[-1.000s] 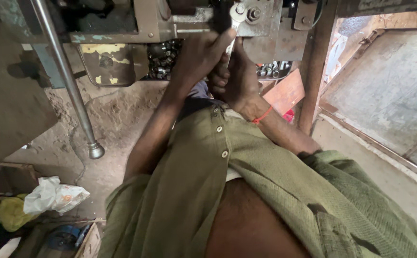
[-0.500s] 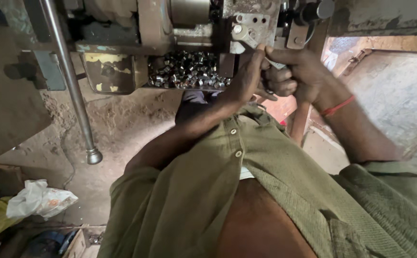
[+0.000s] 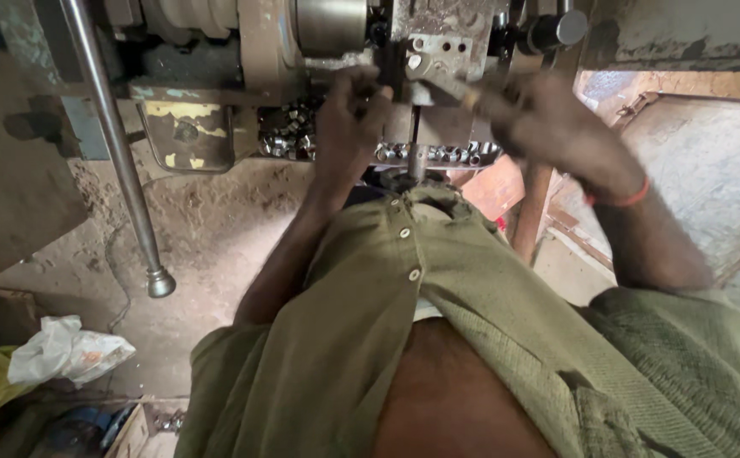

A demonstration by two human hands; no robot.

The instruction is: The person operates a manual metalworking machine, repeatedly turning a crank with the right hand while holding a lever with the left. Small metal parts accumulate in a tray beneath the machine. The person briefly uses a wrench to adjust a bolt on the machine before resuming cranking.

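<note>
While both hands reach it, machine looms.

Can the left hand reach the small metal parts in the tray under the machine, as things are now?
Probably yes. The left hand is raised right above the small metal parts in the tray, and nothing stands between them. The right hand is off to the other side.

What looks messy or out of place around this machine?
Small shiny metal parts lie heaped loosely in the tray under the machine, just below the left hand and the blurred right hand. A crumpled white bag lies on the dirt floor. The yellow panel has chipped paint.
</note>
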